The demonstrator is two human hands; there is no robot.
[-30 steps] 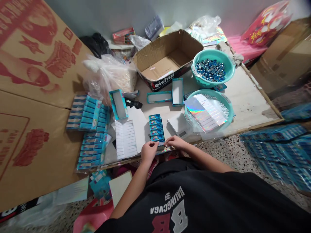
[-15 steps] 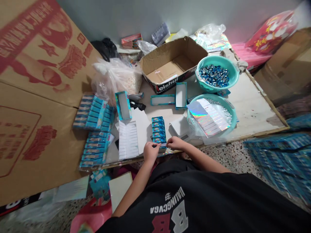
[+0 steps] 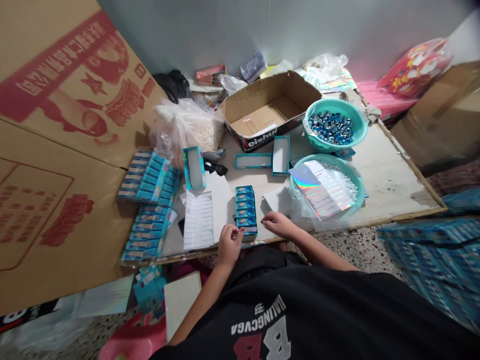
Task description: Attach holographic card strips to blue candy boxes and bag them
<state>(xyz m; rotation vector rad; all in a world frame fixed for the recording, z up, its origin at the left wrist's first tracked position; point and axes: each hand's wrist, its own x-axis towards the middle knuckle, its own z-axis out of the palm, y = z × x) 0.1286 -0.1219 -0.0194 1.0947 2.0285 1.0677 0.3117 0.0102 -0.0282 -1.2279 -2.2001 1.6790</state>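
Observation:
A narrow blue box (image 3: pixel 245 205) stands on the table in front of me, holding a row of several blue pieces with round wells. A small pale strip (image 3: pixel 249 230) lies across its near end. My left hand (image 3: pixel 230 244) is at the box's lower left corner, thumb and fingers drawn together beside the strip; whatever they pinch is too small to make out. To the right of the box, apart from it, my right hand (image 3: pixel 278 225) hovers low with fingers curled and tips close together. Scored white card sheets (image 3: pixel 198 220) lie left of the box.
Two turquoise basins stand at right: one basin (image 3: pixel 310 137) of blue-silver pieces, another (image 3: pixel 360 200) of white pellets under a shiny sheet (image 3: pixel 318 187). Behind are empty blue boxes (image 3: pixel 194 167) and an open carton (image 3: pixel 262 115). Stacked blue packs (image 3: pixel 144 230) and a large carton (image 3: pixel 56 165) border the left.
My right hand has moved away from the strip, to the right of the box. My left hand has shifted slightly left and down. The view has tilted a little upward.

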